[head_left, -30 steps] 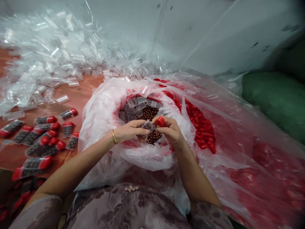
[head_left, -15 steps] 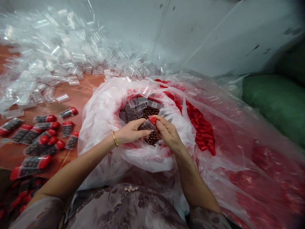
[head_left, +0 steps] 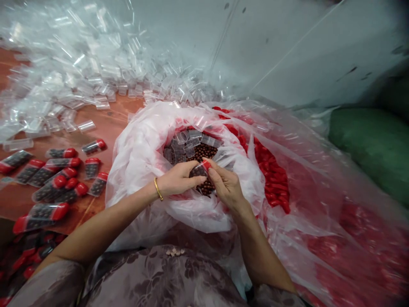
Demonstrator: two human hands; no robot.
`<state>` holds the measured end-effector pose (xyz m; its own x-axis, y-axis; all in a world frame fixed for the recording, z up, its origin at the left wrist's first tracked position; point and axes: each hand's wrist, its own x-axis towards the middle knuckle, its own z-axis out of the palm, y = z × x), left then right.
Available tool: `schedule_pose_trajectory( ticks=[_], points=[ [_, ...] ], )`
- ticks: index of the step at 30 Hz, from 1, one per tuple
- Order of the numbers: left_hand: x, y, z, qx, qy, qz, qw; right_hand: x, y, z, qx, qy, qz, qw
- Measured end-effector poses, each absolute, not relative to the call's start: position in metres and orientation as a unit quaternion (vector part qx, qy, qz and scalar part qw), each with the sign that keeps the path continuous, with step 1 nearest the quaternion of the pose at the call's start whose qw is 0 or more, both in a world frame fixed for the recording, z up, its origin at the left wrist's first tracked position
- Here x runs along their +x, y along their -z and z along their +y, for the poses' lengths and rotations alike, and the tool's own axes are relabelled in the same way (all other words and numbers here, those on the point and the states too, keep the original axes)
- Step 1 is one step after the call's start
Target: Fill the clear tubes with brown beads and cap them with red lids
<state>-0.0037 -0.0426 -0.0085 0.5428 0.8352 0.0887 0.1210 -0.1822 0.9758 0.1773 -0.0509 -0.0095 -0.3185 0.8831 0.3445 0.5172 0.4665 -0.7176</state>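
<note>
Over the mouth of the white bag (head_left: 132, 145), near its centre (clock read from there, twelve away from the wearer): one clear tube (head_left: 197, 171), dark beads showing through its wall. Both hands close together on it. Left hand (head_left: 179, 179), gold bangle (head_left: 158, 189) at wrist, grips the body between thumb and fingers; right hand (head_left: 227, 184) pinches the red cap (head_left: 206, 164) at the tube's two o'clock end. Whether the cap is fully seated, cannot tell. Inside the bag, loose brown beads (head_left: 204, 152) lie from one round to five o'clock; clear tubes (head_left: 181, 149) rest on them from nine to one. Outside, on the orange table (head_left: 116, 111): capped, filled tubes (head_left: 64, 163) lying at nine o'clock, more piled lower at eight, blurred in shadow. Large heap of clear tubes (head_left: 64, 72) at ten to twelve. Red caps (head_left: 275, 181) spread from one to past three, partly under sheer plastic (head_left: 322, 187). Green sack (head_left: 367, 145) farther out at three, pale wall (head_left: 281, 38) at one.
</note>
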Motion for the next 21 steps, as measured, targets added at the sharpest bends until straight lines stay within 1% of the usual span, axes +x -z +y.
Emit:
schedule_pose_trajectory(
  ticks=[3, 5, 7, 9, 11, 13, 14, 16, 18, 21],
  points=[
    [-0.005, 0.005, -0.045, 0.707, -0.317, 0.357, 0.521, 0.178, 0.005, -0.054, -0.442, -0.215, -0.802, 0.339],
    [-0.005, 0.004, -0.047, 0.714, -0.319, 0.368, 0.503, 0.179, 0.0, -0.055, -0.438, -0.216, -0.809, 0.327],
    [-0.005, 0.005, -0.047, 0.711, -0.336, 0.366, 0.496, 0.178, -0.005, -0.052, -0.437, -0.227, -0.804, 0.334],
    [-0.003, 0.005, -0.047, 0.693, -0.349, 0.341, 0.531, 0.174, -0.009, -0.046, -0.45, -0.237, -0.773, 0.38],
    [-0.002, 0.006, -0.046, 0.669, -0.335, 0.304, 0.59, 0.166, -0.01, -0.038, -0.478, -0.254, -0.703, 0.462],
    [-0.002, 0.005, -0.044, 0.675, -0.297, 0.289, 0.61, 0.155, -0.01, -0.029, -0.496, -0.312, -0.62, 0.521],
    [-0.003, 0.004, -0.044, 0.692, -0.279, 0.296, 0.597, 0.15, -0.01, -0.026, -0.497, -0.354, -0.591, 0.528],
    [-0.003, 0.002, -0.044, 0.733, -0.25, 0.318, 0.547, 0.141, -0.011, -0.022, -0.483, -0.444, -0.571, 0.493],
    [-0.004, 0.0, -0.045, 0.763, -0.23, 0.333, 0.504, 0.137, -0.012, -0.021, -0.462, -0.512, -0.584, 0.429],
    [-0.002, -0.001, -0.047, 0.8, -0.205, 0.345, 0.446, 0.137, -0.01, -0.022, -0.439, -0.557, -0.621, 0.333]
  ],
)
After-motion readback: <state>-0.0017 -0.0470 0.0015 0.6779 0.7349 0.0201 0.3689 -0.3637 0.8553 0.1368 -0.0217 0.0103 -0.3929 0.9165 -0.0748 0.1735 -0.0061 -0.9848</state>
